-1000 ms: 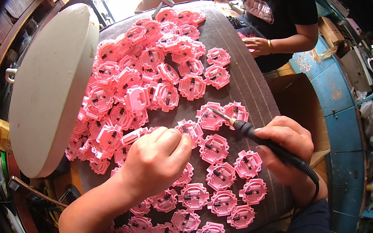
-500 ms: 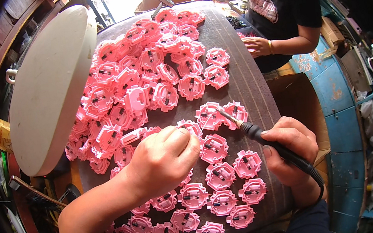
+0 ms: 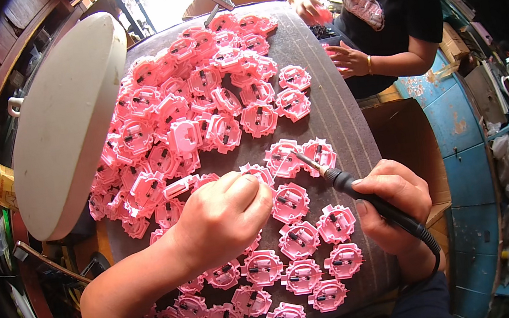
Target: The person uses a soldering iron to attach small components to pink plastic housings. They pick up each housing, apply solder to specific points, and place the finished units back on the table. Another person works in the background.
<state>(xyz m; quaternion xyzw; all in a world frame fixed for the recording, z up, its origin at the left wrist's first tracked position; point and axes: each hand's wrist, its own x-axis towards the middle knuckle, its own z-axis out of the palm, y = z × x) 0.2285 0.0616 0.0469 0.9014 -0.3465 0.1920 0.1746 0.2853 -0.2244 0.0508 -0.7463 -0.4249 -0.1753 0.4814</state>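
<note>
A black-handled soldering iron (image 3: 370,192) is gripped in my right hand (image 3: 397,205). Its metal tip points up and left, over a pink plastic housing (image 3: 282,159) with small dark and clear parts inside. A second housing (image 3: 319,154) sits just right of the tip. My left hand (image 3: 226,210) is closed, knuckles up, beside the pink housing (image 3: 259,175) partly covered by its fingers. What its fingertips hold, if anything, is hidden. Several more pink housings (image 3: 297,240) lie spread in front of me, most with their insides facing up.
A large heap of pink housings (image 3: 183,98) covers the table's far left. A pale oval panel (image 3: 72,124) stands along the left edge. Across the table at the right, a person in a black shirt (image 3: 396,21) handles pink pieces. Below them stands a cardboard box (image 3: 401,141).
The co-worker's far hand has come into view, raised with a pink piece. My soldering iron has shifted very slightly left and down; my left hand stays put.
</note>
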